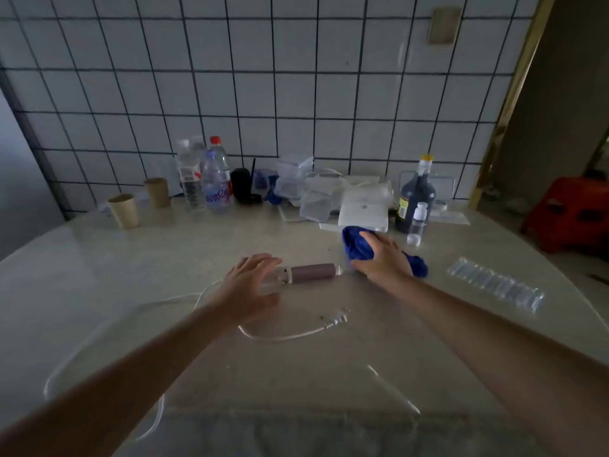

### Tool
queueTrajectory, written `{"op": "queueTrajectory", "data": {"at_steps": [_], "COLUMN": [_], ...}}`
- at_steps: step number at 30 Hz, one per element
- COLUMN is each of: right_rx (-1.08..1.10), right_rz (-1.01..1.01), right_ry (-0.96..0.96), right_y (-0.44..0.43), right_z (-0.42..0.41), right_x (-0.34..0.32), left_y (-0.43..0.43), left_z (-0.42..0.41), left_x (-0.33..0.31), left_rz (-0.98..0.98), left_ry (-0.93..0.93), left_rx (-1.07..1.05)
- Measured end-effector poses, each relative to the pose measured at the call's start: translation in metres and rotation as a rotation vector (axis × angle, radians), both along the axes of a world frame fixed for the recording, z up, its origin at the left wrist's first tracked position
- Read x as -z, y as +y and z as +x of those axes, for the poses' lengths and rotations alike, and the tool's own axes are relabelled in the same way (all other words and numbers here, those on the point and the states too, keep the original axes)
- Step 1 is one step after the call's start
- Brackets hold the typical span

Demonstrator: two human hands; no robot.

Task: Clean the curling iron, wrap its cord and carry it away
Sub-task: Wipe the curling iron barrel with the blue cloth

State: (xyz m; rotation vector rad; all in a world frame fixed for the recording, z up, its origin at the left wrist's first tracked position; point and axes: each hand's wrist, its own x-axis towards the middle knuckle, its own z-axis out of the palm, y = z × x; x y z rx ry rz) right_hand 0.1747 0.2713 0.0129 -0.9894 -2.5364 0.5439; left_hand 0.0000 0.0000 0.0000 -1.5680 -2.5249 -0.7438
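Two hands are logged over a pale table [99, 258]. Left hand [250, 285]: fingers spread and slack, nothing held, blurred over the handle end; contact cannot be told. Curling iron [313, 273]: laid flat mid-table, mauve barrel pointed right. Cord [286, 338]: loose, unwrapped, plug [339, 319] near. Blue cloth [357, 247]: bunched just beside the barrel tip, clenched in the right hand [384, 257]. Wiping is judged in hand; the handle is best pinned before the cloth is drawn along the barrel.

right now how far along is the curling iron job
Nothing looks finished. In hand: the right hand grips the blue cloth beside the curling iron, the left hand open over its handle. Left: wiping, wrapping the cord, which lies loose, and carrying it away.
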Motion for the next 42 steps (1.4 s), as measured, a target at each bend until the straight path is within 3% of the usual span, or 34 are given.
{"op": "queueTrajectory", "data": {"at_steps": [5, 10, 15, 18, 20, 27, 36, 42], "right_rx": [0.155, 0.135, 0.091, -0.036, -0.116, -0.344, -0.343, -0.380], "right_rz": [0.068, -0.090, -0.184, -0.299, -0.292, -0.119, -0.096, -0.098], "right_ry": [0.021, 0.072, 0.359, 0.559, 0.644, 0.703, 0.647, 0.664], "right_y": [0.022, 0.048, 0.050, 0.035, 0.018, -0.027, -0.043, -0.044], "right_z": [-0.025, -0.042, -0.035, -0.032, -0.030, -0.030, -0.029, -0.029], "right_x": [0.014, 0.007, 0.018, 0.012, 0.002, -0.016, -0.012, -0.015], "left_y": [0.022, 0.045, 0.092, 0.109, 0.112, 0.102, 0.098, 0.098], "left_z": [-0.018, -0.030, -0.021, -0.010, 0.001, 0.022, 0.020, 0.013], "left_x": [0.012, 0.001, -0.021, -0.018, -0.010, -0.010, -0.014, -0.011], "left_rz": [0.003, 0.048, 0.509, 0.606, 0.634, 0.716, 0.806, 0.720], "left_ry": [0.054, -0.017, -0.671, -1.021, -1.137, -1.358, -1.519, -1.583], "left_rx": [0.000, 0.013, -0.081, -0.006, 0.030, 0.029, 0.026, 0.092]}}
